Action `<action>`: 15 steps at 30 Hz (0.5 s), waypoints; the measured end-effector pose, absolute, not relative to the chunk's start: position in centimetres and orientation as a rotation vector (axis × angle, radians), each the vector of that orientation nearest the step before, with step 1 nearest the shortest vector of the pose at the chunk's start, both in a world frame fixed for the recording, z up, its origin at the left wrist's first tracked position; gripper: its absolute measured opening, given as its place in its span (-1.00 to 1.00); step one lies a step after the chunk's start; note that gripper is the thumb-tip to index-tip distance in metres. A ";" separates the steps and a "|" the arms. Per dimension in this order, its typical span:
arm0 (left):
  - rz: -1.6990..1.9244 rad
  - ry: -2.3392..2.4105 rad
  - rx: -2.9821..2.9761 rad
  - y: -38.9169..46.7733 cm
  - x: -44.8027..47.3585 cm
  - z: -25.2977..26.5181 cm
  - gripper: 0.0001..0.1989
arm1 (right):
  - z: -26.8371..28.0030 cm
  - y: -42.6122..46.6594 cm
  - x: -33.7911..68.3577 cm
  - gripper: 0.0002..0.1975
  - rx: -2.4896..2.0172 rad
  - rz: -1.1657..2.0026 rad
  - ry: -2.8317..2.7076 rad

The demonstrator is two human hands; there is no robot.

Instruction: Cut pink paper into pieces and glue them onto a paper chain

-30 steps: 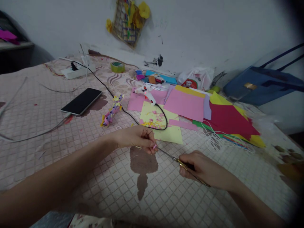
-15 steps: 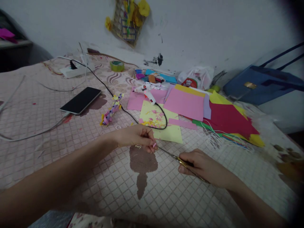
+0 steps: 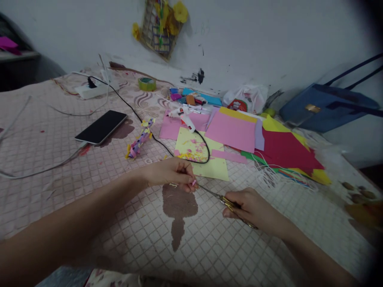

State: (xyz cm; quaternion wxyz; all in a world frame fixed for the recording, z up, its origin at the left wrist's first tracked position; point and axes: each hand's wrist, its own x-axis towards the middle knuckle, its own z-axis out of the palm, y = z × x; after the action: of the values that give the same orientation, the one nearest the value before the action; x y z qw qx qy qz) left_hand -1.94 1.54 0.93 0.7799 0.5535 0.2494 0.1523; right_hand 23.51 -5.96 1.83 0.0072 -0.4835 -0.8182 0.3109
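Note:
My left hand (image 3: 176, 173) pinches a small pink paper piece (image 3: 194, 183) between thumb and fingers. In my right hand (image 3: 247, 205) is a pair of gold-handled scissors (image 3: 226, 200), its fingers wrapped around the handles. The scissor tips reach the pink piece at my left fingertips; whether the blades are parted is too small to tell. Beyond my left hand lies a pale yellow sheet (image 3: 217, 169) strewn with pink and yellow paper snippets (image 3: 196, 151). A decorated stick (image 3: 140, 139), covered in purple, pink and yellow bits, rests to the left of the sheet.
A white glue gun (image 3: 186, 119) lies on pink paper, its black cord looping over the yellow sheet. Coloured sheets (image 3: 230, 129) and white string (image 3: 266, 175) are at right. A charging phone (image 3: 101, 126), power strip (image 3: 89, 91) and tape roll (image 3: 147, 83) stand left and behind.
The scissor handles and my right hand's fingers have shifted slightly. My left hand keeps its pinch on the pink piece, and the view has moved a little.

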 end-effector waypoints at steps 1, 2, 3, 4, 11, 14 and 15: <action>0.335 0.543 1.195 1.6 -2.0 1.0 -0.88 | 1.7 -6.0 23.6 -0.57 -1.528 0.969 -2.535; 0.343 0.549 1.197 1.6 -2.0 1.2 -0.88 | 1.6 -6.0 23.7 -0.58 -1.544 0.971 -2.510; 0.353 0.555 1.201 1.7 -2.0 1.3 -0.88 | 1.5 -6.0 23.7 -0.58 -1.554 0.974 -2.491; 0.360 0.561 1.207 1.7 -2.1 1.4 -0.87 | 1.4 -6.0 23.8 -0.59 -1.562 0.974 -2.481; 0.433 0.627 1.202 1.8 -2.0 2.0 -0.84 | 1.7 -5.8 23.3 -0.67 -1.594 0.915 -2.409; 0.528 0.647 1.195 1.7 -1.9 2.0 -0.84 | 2.0 -5.8 22.5 -0.69 -1.524 1.020 -2.326; 0.559 0.658 1.190 1.7 -1.9 2.0 -0.84 | 2.0 -5.8 22.1 -0.68 -1.498 1.059 -2.263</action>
State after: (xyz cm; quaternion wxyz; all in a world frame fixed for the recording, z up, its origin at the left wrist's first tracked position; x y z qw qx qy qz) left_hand -1.91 1.74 1.99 0.7418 0.5428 0.3000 0.2552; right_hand 22.08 -5.78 2.03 0.1142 -0.5109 -0.7717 0.3611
